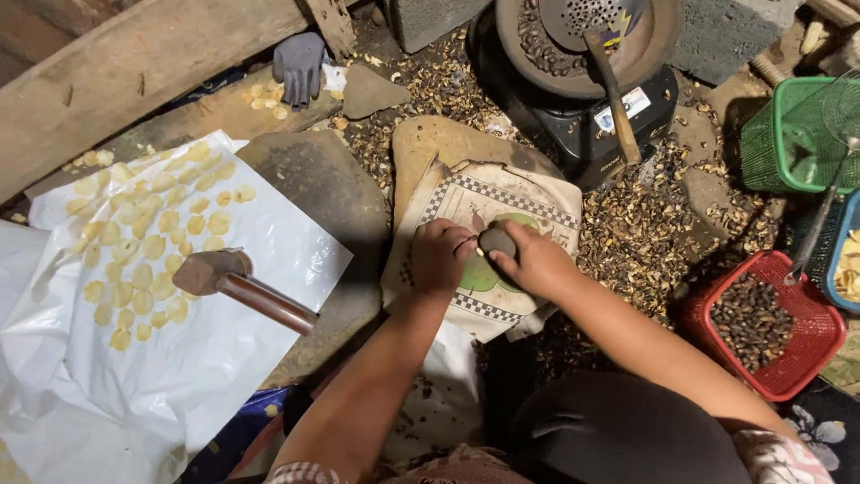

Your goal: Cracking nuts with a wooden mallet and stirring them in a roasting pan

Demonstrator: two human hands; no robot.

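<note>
Right hand (536,262) grips a smooth, dark, rounded stone (496,241) over the checkered printed cloth (502,202); left hand (439,255), fingers curled shut, rests just beside the stone. Brittle shell litter (640,237) crowds the cloth's right edge; left of it, pale flattened kernels (134,260) cover white plastic sheeting (197,358).

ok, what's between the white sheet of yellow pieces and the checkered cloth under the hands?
Head view: a flat grey stone slab fills that gap, between the white sheet and the checkered cloth.
</note>
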